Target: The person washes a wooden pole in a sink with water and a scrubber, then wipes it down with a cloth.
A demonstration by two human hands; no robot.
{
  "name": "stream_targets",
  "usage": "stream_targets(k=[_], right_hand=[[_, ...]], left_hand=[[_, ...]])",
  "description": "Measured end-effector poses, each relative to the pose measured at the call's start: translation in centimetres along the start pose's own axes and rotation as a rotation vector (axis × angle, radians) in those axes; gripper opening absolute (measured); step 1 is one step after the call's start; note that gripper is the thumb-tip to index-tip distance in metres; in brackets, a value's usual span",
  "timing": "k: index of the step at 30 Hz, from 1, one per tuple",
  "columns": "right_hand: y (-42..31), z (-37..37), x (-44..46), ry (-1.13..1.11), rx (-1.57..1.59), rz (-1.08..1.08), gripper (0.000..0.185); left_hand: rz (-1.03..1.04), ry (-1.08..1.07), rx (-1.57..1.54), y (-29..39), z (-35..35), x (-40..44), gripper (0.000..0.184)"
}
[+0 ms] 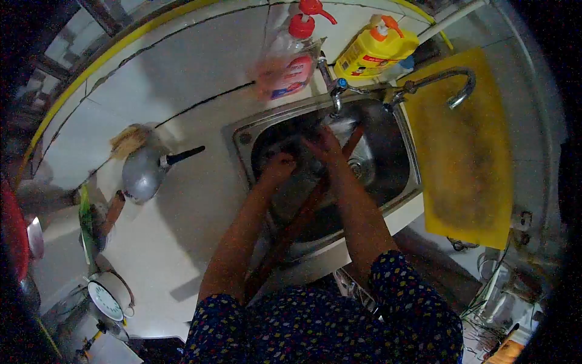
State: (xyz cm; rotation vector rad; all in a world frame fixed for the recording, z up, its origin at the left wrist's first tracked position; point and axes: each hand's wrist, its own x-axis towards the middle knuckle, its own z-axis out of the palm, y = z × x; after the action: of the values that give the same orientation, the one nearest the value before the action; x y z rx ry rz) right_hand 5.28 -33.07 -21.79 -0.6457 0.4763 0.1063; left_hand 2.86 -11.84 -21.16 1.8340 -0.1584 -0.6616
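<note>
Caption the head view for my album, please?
Left hand and right hand at a metal sink, a yellow pump bottle beyond.

The sink is made of smooth metal, and it shines in some parts. At its back edge, the tap is of glossy metal. Behind the sink, the soap bottle is clear plastic, and the yellow bottle is opaque plastic. To the right of the sink, the yellow sheet looks matt. To its left, the pan is of smooth grey metal. Near its front, the shirt is printed cloth, without shine.
</note>
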Motion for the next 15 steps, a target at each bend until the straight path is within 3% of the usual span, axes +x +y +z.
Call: stream_targets(k=[2,4,7,9,10,11,13,14,15], right_hand=[[-0.3,2.1,-0.9,0.035,0.057,0.015,0.026],[-0.8,1.5,-0.8,0.073,0.115,0.029,0.026],[-3.4,2.3,-3.1,0.12,0.091,0.106,0.025],[-6.4,9.0,-9.9,0.236,-0.388,-0.077,0.028],[-7.3,7.0,-10.0,0.235,-0.391,-0.078,0.028],[-8.8,3.1,-10.1,0.119,-0.631,-0.214,0.03],[-10.9,3.1,-11.7,0.007,-0.877,-0.359,0.034],[-12.3,3.7,-13.0,0.037,-0.62,-0.258,0.039],[-13.6,5.6,-14.7,0.064,-0.36,-0.163,0.045]], left_hand=[[-0.113,-0.032,-0.107,-3.2,1.5,1.5,0.029],[0.061,0.079,-0.002,-2.7,1.7,1.3,0.028],[0.169,0.017,0.113,2.4,-0.6,-1.2,0.023],[0.253,0.004,0.037,-4.3,2.8,2.0,0.021],[0.333,-0.012,-0.039,-7.0,4.3,3.1,0.019],[0.335,-0.014,-0.043,-7.4,4.7,3.1,0.019],[0.348,0.032,-0.217,-6.8,5.4,2.5,0.017],[0.356,0.021,-0.222,-6.3,5.2,2.1,0.017],[0.199,-0.063,-0.15,-4.3,4.0,1.2,0.017]])
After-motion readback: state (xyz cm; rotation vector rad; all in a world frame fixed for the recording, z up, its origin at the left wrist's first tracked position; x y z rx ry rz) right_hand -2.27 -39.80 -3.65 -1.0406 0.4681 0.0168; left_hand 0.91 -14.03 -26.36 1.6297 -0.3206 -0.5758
